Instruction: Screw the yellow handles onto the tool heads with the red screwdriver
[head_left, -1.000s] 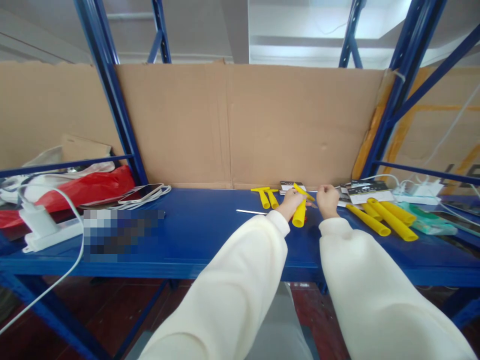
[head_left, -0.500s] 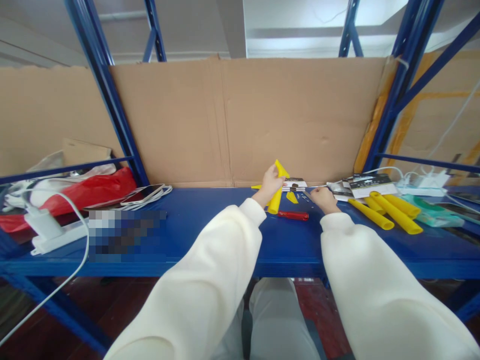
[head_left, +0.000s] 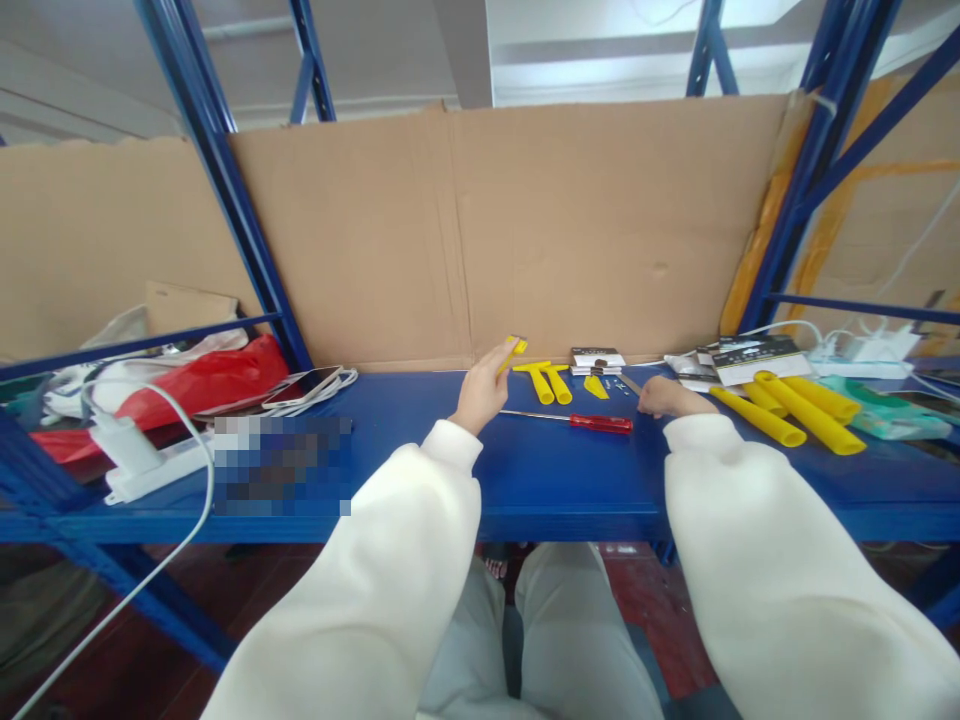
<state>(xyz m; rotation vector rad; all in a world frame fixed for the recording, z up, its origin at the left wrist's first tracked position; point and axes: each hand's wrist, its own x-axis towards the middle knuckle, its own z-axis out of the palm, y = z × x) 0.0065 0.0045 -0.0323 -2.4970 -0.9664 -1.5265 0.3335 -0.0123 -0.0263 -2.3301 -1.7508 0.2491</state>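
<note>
My left hand (head_left: 484, 388) is closed around a yellow T-shaped plastic handle (head_left: 517, 344); only its top shows above the fingers. To its right lie two similar yellow T-shaped handles (head_left: 537, 382), side by side on the blue table (head_left: 566, 480). My right hand (head_left: 667, 397) rests low over the table with fingers drawn together; what they pinch is hidden. A thin grey strip (head_left: 628, 383) lies at its fingertips. Near it are a small yellow piece (head_left: 595, 387) and tiny metal parts. A red-handled screwdriver (head_left: 600, 424) lies between my hands, its shaft pointing left.
Yellow tubes (head_left: 814, 412) and printed packets (head_left: 761, 360) sit at the right. Behind the small parts is a clipped card stack (head_left: 597, 360). A cardboard sheet (head_left: 570, 230) closes the back. Leftward are a phone (head_left: 304, 388), white power strip (head_left: 161, 470) and red bag (head_left: 217, 380).
My left hand has moved left with the yellow handle, uncovering two others and the screwdriver's shaft. My right hand stays by the small parts. The view has shifted slightly.
</note>
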